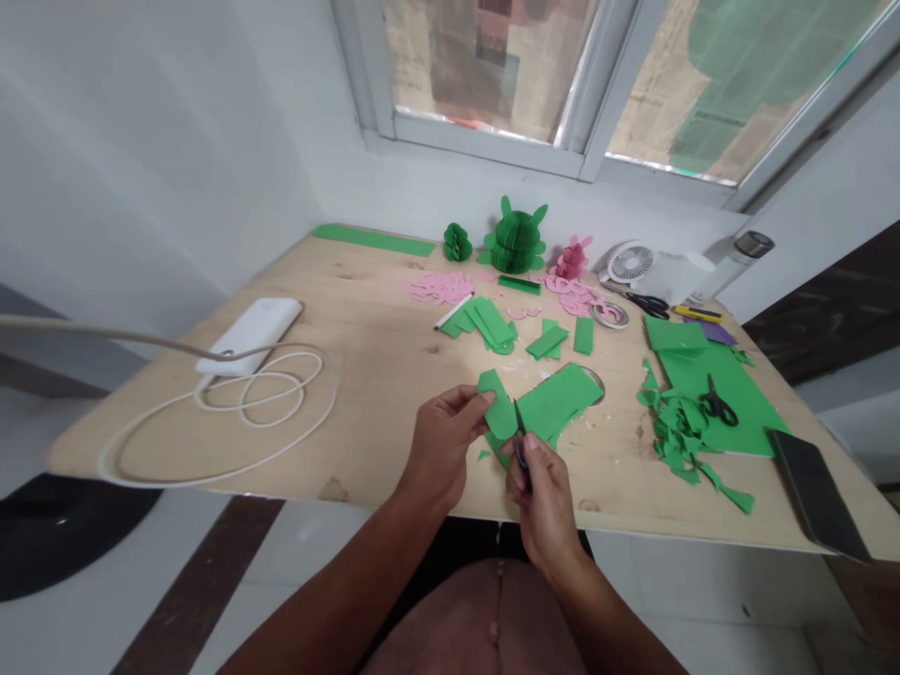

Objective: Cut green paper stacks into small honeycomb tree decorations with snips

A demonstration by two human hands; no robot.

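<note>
Left hand pinched one green paper piece near the front edge of the tabletop; right hand gripped one scissors, blades at the piece. Two other scissors lay rightward. Two green figures, one pink figure stood behind. Wide gap separated left hand from white cable.

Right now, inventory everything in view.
Table: one, wooden, centre
Held paper: one, green, centre
Held scissors: one, dark, centre
Loose scissors: two, black, right
Paper figures: three, green/pink, back
Paper pieces: many, green, table
Scraps: many, green/pink, table
Tape roll: one or more, silvery, right
Fan: one, white, back
Bottle: one, clear, back
Cutter: one, yellow, right
Small sheet: one, purple, right
Phone-like slab: one, dark, right
Stick: one, white, centre
Flat block: one, white, left
Cable: count unclear, white, left
Window: one, pale-framed, back
Left hand, right hand: one each, centre
</note>
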